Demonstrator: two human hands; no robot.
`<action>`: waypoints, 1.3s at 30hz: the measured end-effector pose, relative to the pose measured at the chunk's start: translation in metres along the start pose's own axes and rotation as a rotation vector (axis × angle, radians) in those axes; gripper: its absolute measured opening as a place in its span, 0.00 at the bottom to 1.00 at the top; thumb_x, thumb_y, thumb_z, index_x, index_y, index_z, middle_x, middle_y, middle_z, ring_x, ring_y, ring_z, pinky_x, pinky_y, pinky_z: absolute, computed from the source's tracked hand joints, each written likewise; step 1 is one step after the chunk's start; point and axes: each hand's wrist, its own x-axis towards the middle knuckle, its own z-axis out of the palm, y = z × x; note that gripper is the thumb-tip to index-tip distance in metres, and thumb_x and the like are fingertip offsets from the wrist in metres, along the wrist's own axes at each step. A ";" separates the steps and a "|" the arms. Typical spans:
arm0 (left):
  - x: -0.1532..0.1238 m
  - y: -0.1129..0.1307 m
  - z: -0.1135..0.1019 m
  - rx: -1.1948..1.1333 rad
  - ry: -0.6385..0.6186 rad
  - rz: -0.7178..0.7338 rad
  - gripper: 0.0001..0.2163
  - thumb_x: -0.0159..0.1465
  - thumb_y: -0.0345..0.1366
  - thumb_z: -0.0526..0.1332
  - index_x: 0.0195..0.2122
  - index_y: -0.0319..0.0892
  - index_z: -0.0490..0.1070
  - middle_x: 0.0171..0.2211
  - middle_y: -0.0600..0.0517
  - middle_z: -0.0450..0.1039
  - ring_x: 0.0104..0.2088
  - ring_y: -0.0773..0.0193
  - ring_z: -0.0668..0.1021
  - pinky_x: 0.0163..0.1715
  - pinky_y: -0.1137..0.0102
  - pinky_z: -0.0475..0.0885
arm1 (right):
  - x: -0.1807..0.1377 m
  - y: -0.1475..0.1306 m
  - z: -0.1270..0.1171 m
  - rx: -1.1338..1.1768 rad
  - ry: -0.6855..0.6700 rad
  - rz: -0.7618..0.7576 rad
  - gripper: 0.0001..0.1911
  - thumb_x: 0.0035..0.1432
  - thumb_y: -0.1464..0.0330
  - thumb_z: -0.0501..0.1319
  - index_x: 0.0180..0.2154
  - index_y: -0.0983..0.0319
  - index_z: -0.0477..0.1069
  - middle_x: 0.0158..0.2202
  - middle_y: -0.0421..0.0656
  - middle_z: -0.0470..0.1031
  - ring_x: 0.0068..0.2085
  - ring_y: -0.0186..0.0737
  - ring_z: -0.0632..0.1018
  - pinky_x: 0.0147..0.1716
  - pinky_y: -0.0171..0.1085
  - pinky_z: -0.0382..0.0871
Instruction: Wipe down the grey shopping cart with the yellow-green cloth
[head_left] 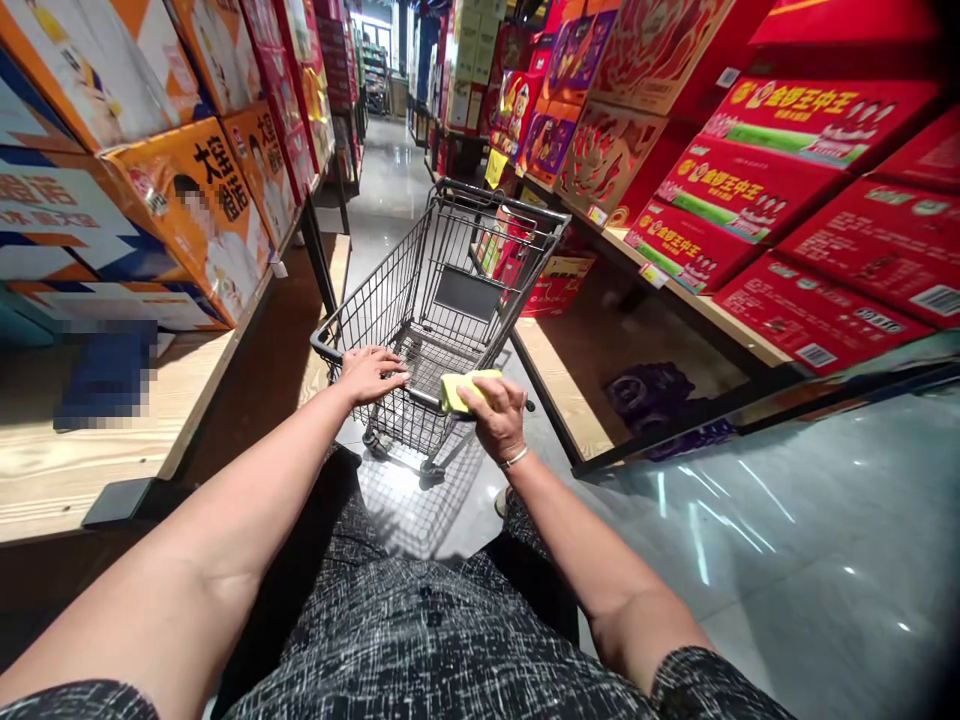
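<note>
A dark wire shopping cart (442, 290) stands in a shop aisle right in front of me, its basket empty. My left hand (367, 372) rests on the left end of the cart's handle bar, fingers curled over it. My right hand (495, 410) presses a yellow cloth (465, 388) against the right part of the same bar, with a bracelet on that wrist.
Wooden shelves line both sides: orange and blue boxes (195, 200) on the left, red gift boxes (757, 190) on the right. A low wooden shelf edge (547, 390) lies just right of the cart. The glossy floor aisle (390, 170) runs on ahead.
</note>
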 end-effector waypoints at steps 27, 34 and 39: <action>0.003 -0.030 -0.007 -0.020 0.033 -0.042 0.18 0.61 0.56 0.57 0.45 0.58 0.80 0.59 0.58 0.72 0.64 0.50 0.60 0.63 0.52 0.48 | -0.068 -0.022 0.084 0.175 -0.511 -0.144 0.18 0.65 0.70 0.58 0.47 0.40 0.77 0.50 0.36 0.75 0.50 0.43 0.70 0.46 0.43 0.63; -0.009 -0.015 0.004 0.066 0.118 -0.038 0.16 0.66 0.48 0.55 0.50 0.55 0.78 0.62 0.53 0.67 0.67 0.44 0.55 0.64 0.45 0.43 | 0.029 0.041 0.022 0.033 -0.153 0.414 0.37 0.51 0.82 0.53 0.62 0.56 0.67 0.59 0.49 0.64 0.57 0.50 0.65 0.53 0.46 0.61; -0.026 0.028 0.019 -0.020 0.269 0.037 0.17 0.71 0.40 0.47 0.48 0.46 0.76 0.50 0.47 0.76 0.56 0.51 0.69 0.60 0.50 0.54 | 0.072 -0.003 -0.003 0.197 -0.327 0.167 0.37 0.49 0.83 0.54 0.59 0.54 0.68 0.58 0.44 0.68 0.59 0.46 0.62 0.53 0.44 0.58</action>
